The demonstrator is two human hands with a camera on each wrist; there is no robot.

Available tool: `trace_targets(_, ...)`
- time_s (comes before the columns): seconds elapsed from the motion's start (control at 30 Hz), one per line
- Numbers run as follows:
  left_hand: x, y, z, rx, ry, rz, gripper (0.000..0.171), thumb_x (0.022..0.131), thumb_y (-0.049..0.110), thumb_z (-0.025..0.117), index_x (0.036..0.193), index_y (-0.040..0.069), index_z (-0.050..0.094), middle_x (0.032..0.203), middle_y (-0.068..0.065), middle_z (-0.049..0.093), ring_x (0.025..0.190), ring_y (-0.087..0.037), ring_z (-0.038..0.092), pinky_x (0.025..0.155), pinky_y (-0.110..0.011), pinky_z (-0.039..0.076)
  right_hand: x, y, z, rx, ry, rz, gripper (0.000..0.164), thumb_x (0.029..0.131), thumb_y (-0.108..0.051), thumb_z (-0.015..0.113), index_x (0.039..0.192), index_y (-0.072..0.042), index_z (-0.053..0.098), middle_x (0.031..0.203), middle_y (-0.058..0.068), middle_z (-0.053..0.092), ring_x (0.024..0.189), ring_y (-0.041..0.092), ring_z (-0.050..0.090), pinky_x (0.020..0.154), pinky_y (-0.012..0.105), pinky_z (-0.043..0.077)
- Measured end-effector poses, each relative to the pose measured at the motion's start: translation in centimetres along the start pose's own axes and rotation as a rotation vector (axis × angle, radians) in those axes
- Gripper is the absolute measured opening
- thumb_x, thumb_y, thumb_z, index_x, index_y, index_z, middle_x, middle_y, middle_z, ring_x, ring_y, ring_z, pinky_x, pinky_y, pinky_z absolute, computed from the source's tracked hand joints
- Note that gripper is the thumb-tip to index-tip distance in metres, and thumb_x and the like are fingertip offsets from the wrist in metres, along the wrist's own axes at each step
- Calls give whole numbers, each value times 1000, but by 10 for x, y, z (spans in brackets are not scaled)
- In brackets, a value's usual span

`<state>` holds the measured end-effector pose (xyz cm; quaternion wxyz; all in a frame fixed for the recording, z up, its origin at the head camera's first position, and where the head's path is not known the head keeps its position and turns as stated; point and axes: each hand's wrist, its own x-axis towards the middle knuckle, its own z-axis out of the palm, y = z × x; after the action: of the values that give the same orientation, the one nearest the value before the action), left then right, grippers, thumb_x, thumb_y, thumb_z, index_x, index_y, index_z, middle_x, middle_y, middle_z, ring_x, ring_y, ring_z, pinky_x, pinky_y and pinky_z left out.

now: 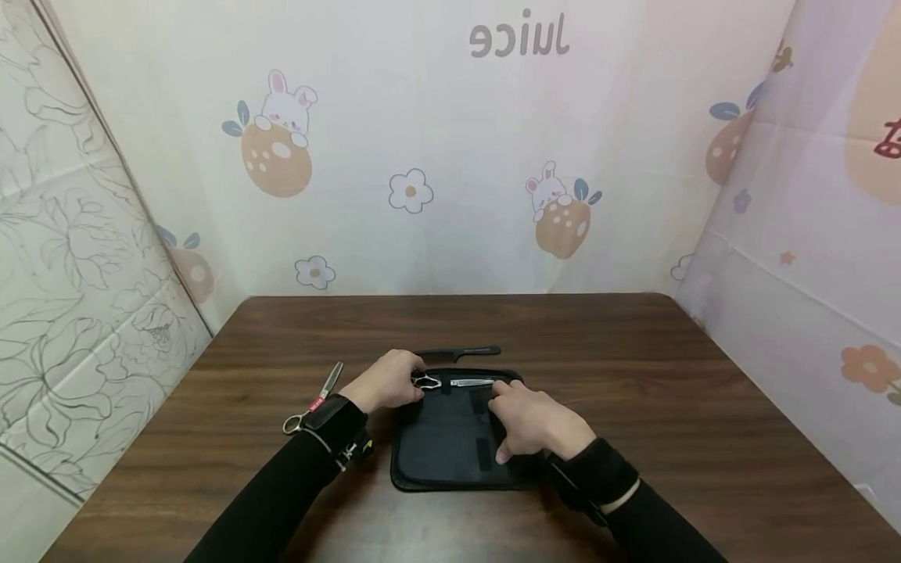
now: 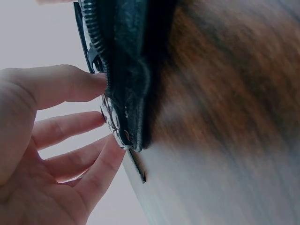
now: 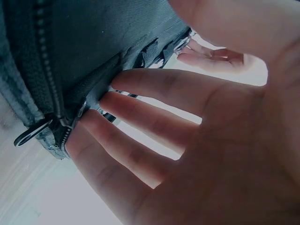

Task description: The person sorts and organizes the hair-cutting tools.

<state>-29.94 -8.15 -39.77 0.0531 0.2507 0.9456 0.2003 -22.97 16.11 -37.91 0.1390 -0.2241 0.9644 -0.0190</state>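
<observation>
A black zippered case [image 1: 443,446] lies opened flat on the table. Near its far edge lies a pair of silver scissors [image 1: 470,383], crossed by a dark strap. My left hand [image 1: 391,381] holds the handle end, its thumb at the zipper edge and its fingertips on the finger rings [image 2: 111,117] in the left wrist view. Over the case's right side, my right hand [image 1: 535,418] reaches with fingers nearly straight. Its fingertips [image 3: 123,79] rest along the case by the blade end, which they partly cover.
A black comb [image 1: 479,351] lies just beyond the case. Another pair of scissors [image 1: 325,392] with a red band lies left of my left wrist. A zipper pull [image 3: 33,131] sticks out at the case's corner. The brown table [image 1: 633,352] meets a printed curtain [image 1: 450,234] behind.
</observation>
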Motion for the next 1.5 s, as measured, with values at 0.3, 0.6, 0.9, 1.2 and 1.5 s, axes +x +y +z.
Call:
trace_targets(0.3, 0, 1, -1, -6, -8, -2, 38, 89, 9, 77, 125, -1, 69, 122, -17, 67, 104, -28, 64, 89, -43, 52, -1, -1, 1, 5, 4, 1, 64, 74, -32, 93, 125, -4, 69, 137, 10, 53, 125, 30, 50, 90, 44, 52)
trace_targets(0.6, -1, 4, -4, -13, -8, -3, 39, 89, 7, 76, 126, -2, 68, 121, -17, 67, 98, -25, 63, 85, -41, 51, -1, 0, -1, -8, 12, 1, 65, 73, -32, 94, 126, -3, 69, 136, 11, 54, 125, 30, 50, 90, 45, 52)
trace_targets(0.9, 0, 5, -3, -4, -1, 15, 39, 89, 7, 76, 125, -3, 68, 123, -18, 67, 104, -29, 64, 90, -44, 52, -1, -1, -2, 6, 2, 2, 66, 73, -32, 93, 128, -3, 68, 139, 10, 52, 126, 30, 49, 90, 44, 52)
trace_targets(1.2, -1, 5, 1, -5, 3, 15, 38, 90, 7, 75, 126, -2, 68, 123, -18, 67, 102, -28, 64, 89, -43, 52, -1, -1, -1, 5, 0, 3, 65, 74, -32, 93, 127, -4, 69, 139, 11, 52, 127, 31, 49, 92, 46, 52)
trace_targets(1.5, -1, 6, 0, -4, 12, 26, 38, 89, 7, 76, 125, -3, 68, 125, -19, 66, 115, -35, 62, 96, -46, 51, 0, 0, -1, 7, -2, 3, 64, 75, -32, 93, 127, -4, 69, 138, 10, 52, 126, 30, 49, 90, 45, 52)
